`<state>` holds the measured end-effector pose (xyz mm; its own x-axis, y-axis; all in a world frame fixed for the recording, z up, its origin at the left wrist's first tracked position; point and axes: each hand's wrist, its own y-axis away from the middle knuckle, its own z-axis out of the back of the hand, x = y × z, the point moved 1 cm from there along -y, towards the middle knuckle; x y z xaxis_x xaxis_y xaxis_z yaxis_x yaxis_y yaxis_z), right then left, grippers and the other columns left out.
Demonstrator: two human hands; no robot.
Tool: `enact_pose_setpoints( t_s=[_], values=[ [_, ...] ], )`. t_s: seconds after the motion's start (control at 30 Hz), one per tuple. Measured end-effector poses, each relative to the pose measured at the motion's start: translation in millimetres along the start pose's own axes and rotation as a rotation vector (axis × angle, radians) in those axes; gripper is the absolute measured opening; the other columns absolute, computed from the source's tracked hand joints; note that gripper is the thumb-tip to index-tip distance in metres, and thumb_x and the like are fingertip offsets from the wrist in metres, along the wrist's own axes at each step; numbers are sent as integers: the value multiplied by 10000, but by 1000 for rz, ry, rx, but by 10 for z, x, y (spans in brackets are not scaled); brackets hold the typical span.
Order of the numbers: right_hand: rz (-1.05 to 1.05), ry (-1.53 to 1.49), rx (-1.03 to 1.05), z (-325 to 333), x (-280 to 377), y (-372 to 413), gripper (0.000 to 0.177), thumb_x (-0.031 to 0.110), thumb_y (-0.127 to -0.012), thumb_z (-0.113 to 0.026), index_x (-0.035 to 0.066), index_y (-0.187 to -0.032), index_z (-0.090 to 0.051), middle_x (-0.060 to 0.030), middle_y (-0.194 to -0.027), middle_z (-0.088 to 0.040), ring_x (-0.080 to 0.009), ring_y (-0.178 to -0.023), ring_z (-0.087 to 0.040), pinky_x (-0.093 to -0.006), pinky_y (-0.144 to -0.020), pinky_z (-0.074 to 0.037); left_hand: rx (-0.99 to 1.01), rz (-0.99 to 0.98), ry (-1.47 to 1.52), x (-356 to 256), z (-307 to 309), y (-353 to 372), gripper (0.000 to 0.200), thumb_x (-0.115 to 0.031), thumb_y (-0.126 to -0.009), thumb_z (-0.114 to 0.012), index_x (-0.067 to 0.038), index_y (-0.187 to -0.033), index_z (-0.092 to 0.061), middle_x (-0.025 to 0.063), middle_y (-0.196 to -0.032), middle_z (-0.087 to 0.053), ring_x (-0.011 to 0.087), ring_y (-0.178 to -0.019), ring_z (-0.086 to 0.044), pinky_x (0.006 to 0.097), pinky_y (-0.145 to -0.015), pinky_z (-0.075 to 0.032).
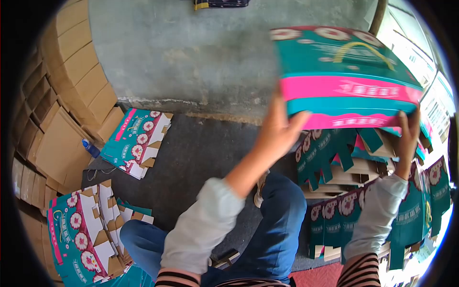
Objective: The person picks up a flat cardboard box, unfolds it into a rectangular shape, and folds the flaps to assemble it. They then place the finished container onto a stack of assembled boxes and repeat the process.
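Both hands have hold of one box (354, 91), raised above the floor (205, 138) towards its far right corner. Left hand (282, 125) clasps the box's lower left end, thumb along the near side, fingers part-curled and mostly hidden. Right hand (408, 131) grips the lower right end, fingers bent; how far they reach underneath we cannot tell. Yellow handle (363, 50) on top, no hand on it. Left end of the box blurred.

Our judgement on holding it well: press evenly from both ends, keep thumbs flat, bear the weight at the lower edge, and keep it level and clear of the flat cartons (321, 153) by the floor's right edge. Card will probably dent if pinched at a corner.

Elsewhere: one pile (125, 136) near the floor's far left corner, blue bottle (91, 148) just beside it, brown boxes (91, 71) along the left edge.
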<state>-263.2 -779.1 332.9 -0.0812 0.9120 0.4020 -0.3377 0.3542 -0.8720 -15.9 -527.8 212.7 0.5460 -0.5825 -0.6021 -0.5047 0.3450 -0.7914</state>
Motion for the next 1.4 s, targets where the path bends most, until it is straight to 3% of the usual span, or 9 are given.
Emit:
enact_pose_setpoints(
  t_s=[0.13,0.17,0.23,0.3,0.6,0.87,1.17,1.23,1.4],
  values=[
    [-65,160,-194,882,-1166,-213,473,148,-938,-551,9,-1369,-413,-122,-1347,-449,-186,-1184,-462,-303,-982,-380,116,168,139,196,-1064,-581,789,-214,-854,-611,-16,-1460,-146,275,-1402,-353,377,-1274,-404,388,-1038,-343],
    [0,277,-201,1060,-1443,-191,468,146,-933,-552,14,-1365,-429,-131,-1380,-424,-198,-1225,-439,-317,-998,-374,73,8,41,275,-1302,-629,795,-191,-840,-615,25,-1445,-146,283,-1433,-297,388,-1314,-348,394,-1066,-311],
    [176,1060,19,1665,-2438,-102,460,121,-908,-555,6,-1344,-460,-145,-1437,-365,-222,-1272,-410,-337,-1025,-361,90,11,-77,448,-1746,-703,815,-115,-807,-629,35,-1442,-140,334,-1415,-269,460,-1290,-335,425,-1062,-310],
    [-35,802,-45,1903,-2841,-72,453,92,-884,-567,-2,-1319,-479,-171,-1396,-420,-263,-1263,-439,-360,-1037,-355,3,25,-228,532,-2095,-746,860,-97,-798,-649,-16,-1459,-105,359,-1371,-275,528,-1214,-359,501,-1009,-340],
    [-11,818,-323,877,-1753,-371,605,353,-890,-525,2,-1365,-397,-230,-1391,-380,-352,-1276,-384,-463,-1033,-328,55,46,-195,728,-2810,-1031,849,-66,-818,-638,-41,-1466,-90,343,-1357,-285,456,-1154,-427,452,-974,-397],
    [127,961,-309,155,-819,-480,755,543,-890,-506,-1,-1389,-350,-276,-1364,-376,-423,-1270,-360,-543,-1021,-315,409,114,-421,851,-3618,-901,903,-63,-798,-659,-17,-1466,-54,318,-1432,-231,416,-1278,-345,463,-1020,-330],
    [243,1009,-184,65,-1077,-702,684,433,-827,-616,-11,-1311,-428,-266,-1279,-454,-420,-1186,-434,-550,-961,-354,557,96,-346,298,-1558,58,553,-180,-873,-585,49,-1320,-352,274,-1190,-462,434,-1040,-514,468,-855,-433],
    [261,1050,-183,87,-1153,-712,687,437,-825,-617,-8,-1312,-427,-262,-1281,-455,-417,-1184,-437,-550,-955,-355,702,379,-380,102,-759,370,560,-171,-857,-611,19,-1325,-368,233,-1237,-465,400,-1091,-507,464,-889,-430],
    [215,1095,-158,136,-1228,-756,721,525,-844,-569,2,-1319,-425,-261,-1319,-423,-429,-1199,-422,-573,-958,-338,340,544,-1001,-623,1428,1371,473,-212,-851,-614,20,-1241,-485,212,-1272,-498,355,-1200,-469,417,-1009,-381]
  ],
)
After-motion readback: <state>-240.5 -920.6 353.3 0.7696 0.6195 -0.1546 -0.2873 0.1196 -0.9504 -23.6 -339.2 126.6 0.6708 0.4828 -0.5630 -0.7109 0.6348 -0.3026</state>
